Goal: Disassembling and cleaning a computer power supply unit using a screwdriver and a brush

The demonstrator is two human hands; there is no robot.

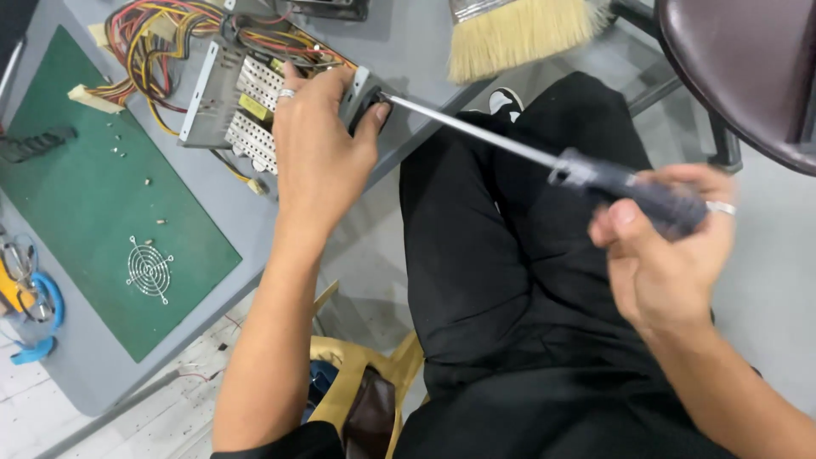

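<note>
An opened metal power supply box (234, 102) with a bundle of coloured wires (161, 34) lies on the grey table (212, 221). My left hand (319, 153) grips the box's near end at the table's edge, thumb beside a round black socket (378, 110). My right hand (667, 246) holds the dark handle of a long screwdriver (629, 189). Its steel shaft (467, 127) runs up to the left, and the tip touches the box's end face by the socket.
A green mat (76, 195) on the table carries a wire fan grille (150, 269) and several small screws. A brush (518, 30) lies at the far table edge. Blue-handled pliers (38, 314) sit at the left. A dark chair (748, 68) stands at upper right.
</note>
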